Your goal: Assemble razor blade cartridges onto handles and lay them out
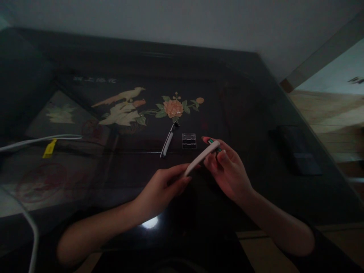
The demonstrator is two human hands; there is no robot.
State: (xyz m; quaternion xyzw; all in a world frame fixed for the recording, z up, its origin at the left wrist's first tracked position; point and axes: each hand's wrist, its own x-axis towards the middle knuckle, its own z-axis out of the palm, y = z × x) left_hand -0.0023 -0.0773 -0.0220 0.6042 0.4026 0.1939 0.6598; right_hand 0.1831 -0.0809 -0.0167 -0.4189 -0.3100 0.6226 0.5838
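I log: worktop, dark glossy lacquer, bird-and-flower inlay. At frame centre, slim curved white razor handle: left hand pinches its lower end, right hand closed round its green-tipped head. Second razor and small clear case just above.

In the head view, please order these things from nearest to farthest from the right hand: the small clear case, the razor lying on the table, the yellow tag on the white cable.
From the right hand:
1. Small clear case, just up-left of the hand on the table.
2. Razor lying on the table, a little further left, below the painted flower.
3. Yellow tag, far left on the white cable.
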